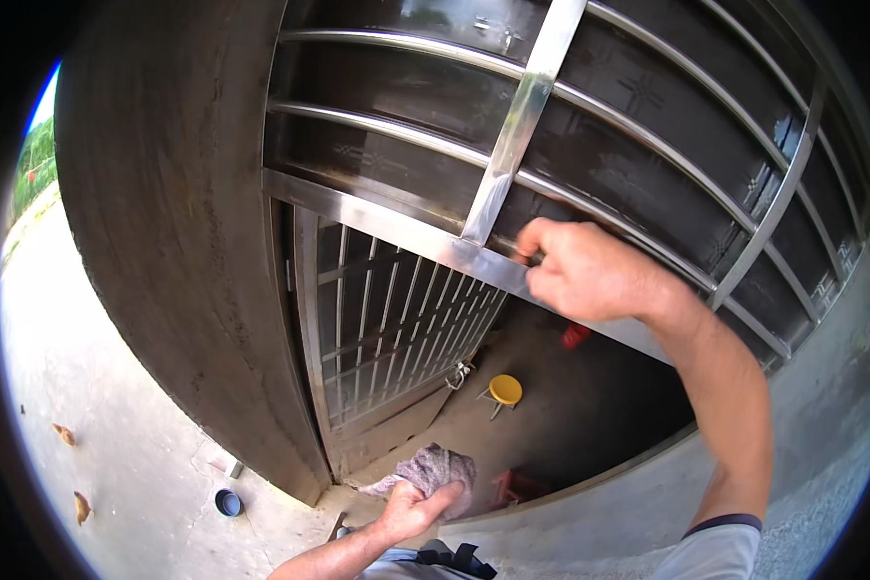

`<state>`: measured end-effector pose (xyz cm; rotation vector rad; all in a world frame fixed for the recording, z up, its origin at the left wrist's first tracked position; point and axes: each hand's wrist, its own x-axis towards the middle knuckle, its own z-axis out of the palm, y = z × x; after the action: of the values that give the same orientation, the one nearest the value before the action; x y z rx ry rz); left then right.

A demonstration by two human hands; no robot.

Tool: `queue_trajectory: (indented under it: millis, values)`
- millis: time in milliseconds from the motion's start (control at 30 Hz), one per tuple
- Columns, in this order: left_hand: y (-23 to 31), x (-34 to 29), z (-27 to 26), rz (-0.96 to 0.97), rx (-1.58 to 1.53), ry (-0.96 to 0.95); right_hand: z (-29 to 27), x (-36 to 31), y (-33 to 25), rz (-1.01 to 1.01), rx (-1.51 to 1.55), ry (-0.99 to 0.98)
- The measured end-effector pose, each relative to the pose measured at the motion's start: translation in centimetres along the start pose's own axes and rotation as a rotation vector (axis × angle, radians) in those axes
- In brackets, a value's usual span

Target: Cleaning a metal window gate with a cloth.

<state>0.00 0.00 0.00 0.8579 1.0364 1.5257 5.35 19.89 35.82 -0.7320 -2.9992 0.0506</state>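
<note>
My left hand (pixel 413 512) is closed round a bunched greyish-purple cloth (pixel 437 474), low in front of me. Part of the cloth hangs out to the left of the fist. Raised up and to the right, my right hand (pixel 580 269) has its fingers curled at the lower rail (pixel 396 224) of a shiny metal window grille, just right of an upright bar (pixel 518 126). What those fingers grip, if anything, is hidden. Dark glass panes (pixel 638 97) lie behind the grille's round horizontal bars.
Below the grille, a barred metal door (pixel 396 319) stands swung inward. Inside are a yellow-topped stool (pixel 505 390) and a red object (pixel 575 334). A brown pillar (pixel 164 193) rises at left; beyond it, a blue bowl (pixel 228 502) and two chickens (pixel 81 507) are on pale ground.
</note>
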Motion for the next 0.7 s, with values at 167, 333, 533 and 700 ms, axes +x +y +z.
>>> queue_trajectory:
  millis: [167,333,533,700]
  values:
    - [-1.5,-1.6,0.2,0.178,-0.016,0.038,-1.0,-1.7,0.6,0.013,0.284,0.04]
    - [-2.0,-1.7,-1.0,0.118,-0.003,-0.004,0.5,0.1,0.3,0.053,0.401,-0.016]
    - [-2.9,-2.1,-1.8,0.131,-0.034,-0.014,-0.2,0.7,0.8,-0.081,-0.081,0.053]
    - [-2.7,-2.6,-1.8,0.111,-0.086,-0.009,0.4,0.2,-0.7,0.072,0.408,-0.015]
